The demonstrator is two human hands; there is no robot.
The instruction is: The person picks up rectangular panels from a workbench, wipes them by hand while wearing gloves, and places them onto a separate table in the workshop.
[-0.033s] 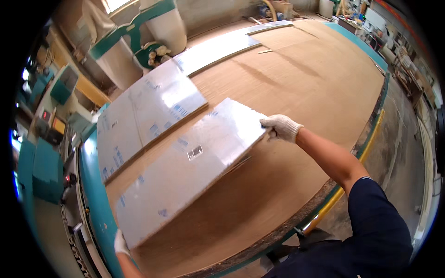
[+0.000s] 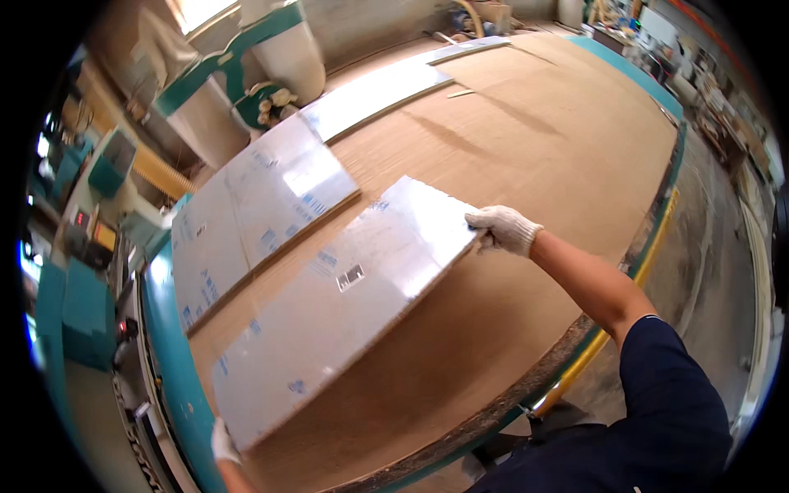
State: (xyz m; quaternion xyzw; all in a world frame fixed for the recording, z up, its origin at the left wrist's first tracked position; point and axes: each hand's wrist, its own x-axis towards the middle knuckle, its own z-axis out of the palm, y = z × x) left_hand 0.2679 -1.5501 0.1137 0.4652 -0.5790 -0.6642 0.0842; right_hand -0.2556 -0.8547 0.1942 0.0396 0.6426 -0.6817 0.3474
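A long grey panel (image 2: 325,329), covered in clear film with blue print and a small label, is held tilted above the wooden board surface by both of my gloved hands. My right hand (image 2: 508,228) grips its far right corner, thumb on top and fingers curled beneath. At the near left corner my left hand (image 2: 223,441) is closed on the edge; its fingers are partly hidden. Below the raised near edge lies a dark shadow. Beside it, farther left, a similar film-covered panel (image 2: 255,205) lies flat.
More film-covered panels (image 2: 370,100) line the far left side of the board (image 2: 534,164). A small strip (image 2: 460,94) lies on it. A yellow rail (image 2: 567,388) runs along the near edge. Teal machinery (image 2: 90,304) stands left, dust-collector bags (image 2: 283,62) behind.
The held panel and both hands have shifted slightly right and toward me, widening the gap to the flat panel. The view has shifted a little too. Both grips stay the same.
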